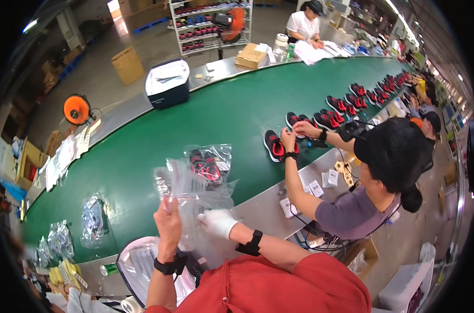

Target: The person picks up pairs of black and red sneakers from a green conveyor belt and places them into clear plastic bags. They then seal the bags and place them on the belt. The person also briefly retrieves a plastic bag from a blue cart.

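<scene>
My bare left hand (pixel 167 221) pinches the top of a clear plastic bag (pixel 187 201), which hangs over the near edge of the green belt. At the bag's right side is my right hand (pixel 217 223) in a white glove, its fingers closed on the film. Just beyond, a pair of black and red sneakers (pixel 208 169) lies on the belt in clear plastic. The held bag partly overlaps that wrapping, and I cannot tell whether they are separate. Both my wrists wear black bands.
To my right a co-worker (pixel 370 172) handles a black and red shoe (pixel 273 146); more pairs line the green belt (pixel 237 109) beyond. Bagged bluish shoes (pixel 93 221) lie to the left. A dark bin (pixel 167 83) stands at the far edge, a lined bin (pixel 138 255) close by me.
</scene>
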`<state>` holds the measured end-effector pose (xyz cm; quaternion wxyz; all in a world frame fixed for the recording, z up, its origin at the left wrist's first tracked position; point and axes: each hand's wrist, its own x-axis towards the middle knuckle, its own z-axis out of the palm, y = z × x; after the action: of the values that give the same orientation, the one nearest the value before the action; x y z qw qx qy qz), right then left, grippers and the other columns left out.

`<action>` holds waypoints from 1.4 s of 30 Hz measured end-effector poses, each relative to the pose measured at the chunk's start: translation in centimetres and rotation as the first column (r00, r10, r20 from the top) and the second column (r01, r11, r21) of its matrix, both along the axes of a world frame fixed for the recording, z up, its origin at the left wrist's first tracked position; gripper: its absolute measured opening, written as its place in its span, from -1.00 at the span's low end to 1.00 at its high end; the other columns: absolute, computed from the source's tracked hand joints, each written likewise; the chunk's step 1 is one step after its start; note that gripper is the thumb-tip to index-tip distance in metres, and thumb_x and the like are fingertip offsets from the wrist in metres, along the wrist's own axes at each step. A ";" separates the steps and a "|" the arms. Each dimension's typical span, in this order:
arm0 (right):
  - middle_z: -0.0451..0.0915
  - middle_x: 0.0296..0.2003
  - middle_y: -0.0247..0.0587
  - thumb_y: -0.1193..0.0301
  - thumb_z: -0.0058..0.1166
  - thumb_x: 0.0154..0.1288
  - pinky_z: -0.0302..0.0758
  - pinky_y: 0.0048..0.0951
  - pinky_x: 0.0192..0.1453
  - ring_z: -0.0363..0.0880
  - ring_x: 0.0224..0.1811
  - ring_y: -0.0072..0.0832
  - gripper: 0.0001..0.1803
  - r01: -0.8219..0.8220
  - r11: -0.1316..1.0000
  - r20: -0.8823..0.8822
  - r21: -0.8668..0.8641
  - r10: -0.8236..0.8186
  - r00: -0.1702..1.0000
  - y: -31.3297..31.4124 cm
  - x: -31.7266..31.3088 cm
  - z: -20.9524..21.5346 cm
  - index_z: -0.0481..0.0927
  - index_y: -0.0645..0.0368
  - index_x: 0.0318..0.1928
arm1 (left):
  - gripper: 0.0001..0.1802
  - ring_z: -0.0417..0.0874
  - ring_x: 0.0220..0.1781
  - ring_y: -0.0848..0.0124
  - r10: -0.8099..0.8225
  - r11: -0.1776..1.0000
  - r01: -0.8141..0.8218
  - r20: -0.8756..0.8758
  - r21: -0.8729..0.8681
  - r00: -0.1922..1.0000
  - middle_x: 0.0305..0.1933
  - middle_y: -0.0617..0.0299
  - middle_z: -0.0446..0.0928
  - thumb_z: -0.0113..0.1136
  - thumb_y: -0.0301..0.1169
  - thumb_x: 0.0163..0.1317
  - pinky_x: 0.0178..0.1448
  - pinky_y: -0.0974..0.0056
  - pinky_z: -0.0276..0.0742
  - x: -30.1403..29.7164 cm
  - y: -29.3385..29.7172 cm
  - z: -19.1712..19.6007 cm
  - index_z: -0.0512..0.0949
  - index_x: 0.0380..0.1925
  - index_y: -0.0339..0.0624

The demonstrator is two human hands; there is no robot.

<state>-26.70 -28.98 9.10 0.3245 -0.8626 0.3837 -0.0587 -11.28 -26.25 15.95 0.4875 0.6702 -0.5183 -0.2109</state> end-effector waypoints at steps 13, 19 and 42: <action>0.59 -0.27 -0.12 0.29 -0.05 0.21 0.49 -0.19 -0.09 0.57 -0.19 -0.14 -0.78 0.095 0.995 0.242 -0.003 -0.092 0.966 0.7 -3.5 4.2 0.57 0.07 -0.19 | -0.79 0.14 -0.53 0.74 -0.030 0.999 0.044 -0.413 0.023 0.910 -0.55 0.56 0.27 0.10 -0.29 0.32 -0.51 0.49 0.00 -1.0 -0.1 -0.5 0.49 -0.41 -0.18; 0.60 -0.23 -0.10 0.27 -0.08 0.24 0.47 -0.19 -0.07 0.55 -0.14 -0.13 -0.72 0.110 0.985 0.303 0.130 -0.145 0.942 0.6 -4.2 5.6 0.56 0.11 -0.14 | -0.76 0.14 -0.53 0.73 -0.061 0.997 0.078 -0.417 0.023 0.907 -0.57 0.56 0.25 0.11 -0.27 0.32 -0.52 0.49 0.00 -1.4 0.3 -0.2 0.44 -0.50 -0.12; 0.61 -0.24 -0.05 0.27 -0.09 0.21 0.48 -0.24 -0.07 0.57 -0.15 -0.14 -0.70 0.221 0.954 0.278 0.204 -0.273 0.921 0.7 -6.9 6.3 0.57 0.13 -0.14 | -0.78 0.14 -0.52 0.74 -0.029 0.991 0.087 -0.474 0.101 0.880 -0.54 0.57 0.27 0.07 -0.25 0.33 -0.49 0.49 0.04 -1.3 0.9 -1.9 0.51 -0.34 -0.17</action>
<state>-33.64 -28.24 15.39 0.4414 -0.7572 0.4389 -0.1980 -12.56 -25.39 14.06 0.5514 0.6110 -0.3904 -0.4126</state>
